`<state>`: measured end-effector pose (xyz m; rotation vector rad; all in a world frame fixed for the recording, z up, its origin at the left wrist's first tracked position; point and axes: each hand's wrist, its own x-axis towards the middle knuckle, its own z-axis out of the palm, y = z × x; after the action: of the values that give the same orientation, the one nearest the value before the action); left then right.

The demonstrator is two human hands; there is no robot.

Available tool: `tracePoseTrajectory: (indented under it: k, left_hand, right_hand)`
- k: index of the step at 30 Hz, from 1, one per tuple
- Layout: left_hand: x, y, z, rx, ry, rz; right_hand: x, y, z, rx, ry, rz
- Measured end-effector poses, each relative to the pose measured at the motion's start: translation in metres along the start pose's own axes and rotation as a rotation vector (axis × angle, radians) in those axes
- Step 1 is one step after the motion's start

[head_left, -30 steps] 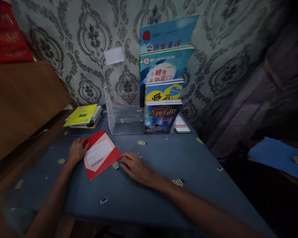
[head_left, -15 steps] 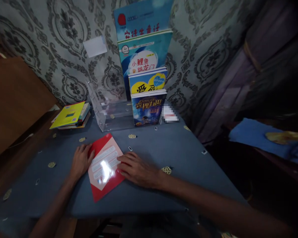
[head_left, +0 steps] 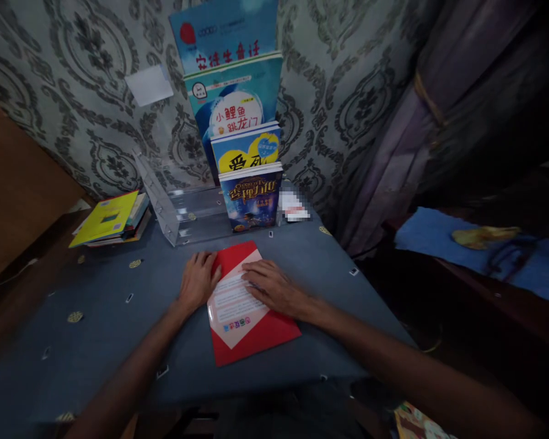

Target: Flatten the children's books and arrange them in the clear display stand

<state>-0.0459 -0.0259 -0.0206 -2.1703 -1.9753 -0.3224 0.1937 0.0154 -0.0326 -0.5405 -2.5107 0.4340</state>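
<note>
A red book (head_left: 231, 351) with a pale panel of printed text lies flat on the table, slightly turned. My left hand (head_left: 197, 281) rests at its upper left edge, fingers stretched out, the thumb side touching the cover. Across the upper right part of the cover lies my right hand (head_left: 274, 289), its fingers extended and slightly apart. Beyond both hands stands a clear acrylic rack (head_left: 160, 207). Its right side holds upright books in steps, with a dark blue book (head_left: 251, 201) in front and a teal book (head_left: 238, 85) behind.
On the left is a stack of books topped by a yellow one (head_left: 105, 216). The dark patterned tablecloth (head_left: 105, 341) covers the table. A patterned curtain (head_left: 348, 97) hangs behind. To the right, a blue cloth (head_left: 432, 238) lies on another surface.
The red book has slid right across the table, both hands moving with it. My right hand has shifted from the book's right edge further over its cover. The camera view has turned right.
</note>
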Motion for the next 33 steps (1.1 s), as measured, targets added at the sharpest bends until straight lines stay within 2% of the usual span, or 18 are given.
tracePoseTrajectory:
  k: [6,16,22,28,33]
  left_hand:
    - [0.023,0.028,0.012,-0.042,0.027,0.072]
    - [0.060,0.067,0.026,-0.087,-0.007,0.095]
    - [0.079,0.087,0.032,-0.083,0.023,0.131]
    - [0.085,0.093,0.032,-0.102,0.014,0.133]
    - [0.076,0.087,0.036,-0.119,0.072,0.159]
  right_hand:
    - [-0.004,0.022,-0.007,-0.075,0.023,0.110]
    - [-0.004,0.046,-0.023,-0.200,-0.024,0.214]
    - [0.000,0.061,-0.035,-0.264,-0.074,0.277]
    - [0.003,0.067,-0.029,-0.304,-0.040,0.270]
    - [0.000,0.067,-0.024,-0.305,-0.010,0.268]
